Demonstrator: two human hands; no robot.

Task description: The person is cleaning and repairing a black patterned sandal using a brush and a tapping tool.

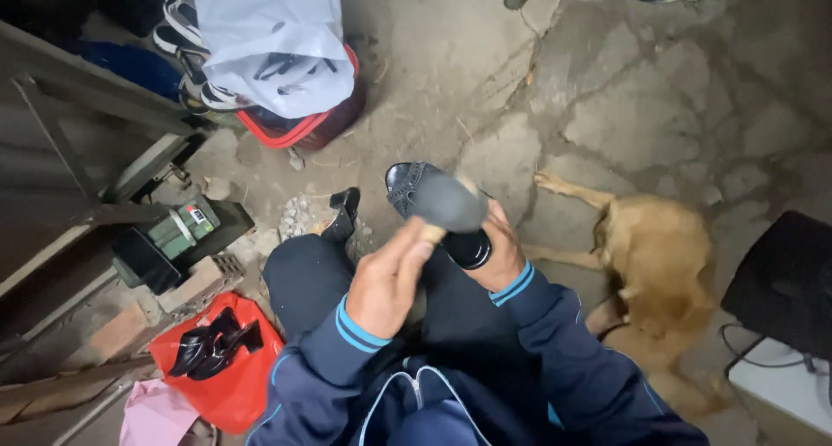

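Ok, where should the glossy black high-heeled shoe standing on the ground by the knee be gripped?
Probably around the narrow back of the glossy black high-heeled shoe, coming from above. It stands upright on gravel, top open, close beside the dark trouser knee. Both hands are busy: the left hand and right hand hold another shoe.

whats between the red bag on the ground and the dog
In the head view, the person's dark-trousered legs lie between the red bag and the dog.

I see shoe (431, 205) at frame centre between my hands, left hand (387, 283) below-left of it, right hand (497, 257) below-right | dog (652, 268) lying right of centre | basket (305, 125) upper left, bag (273, 39) on it | shoes (211, 348) on sack (227, 383) lower left
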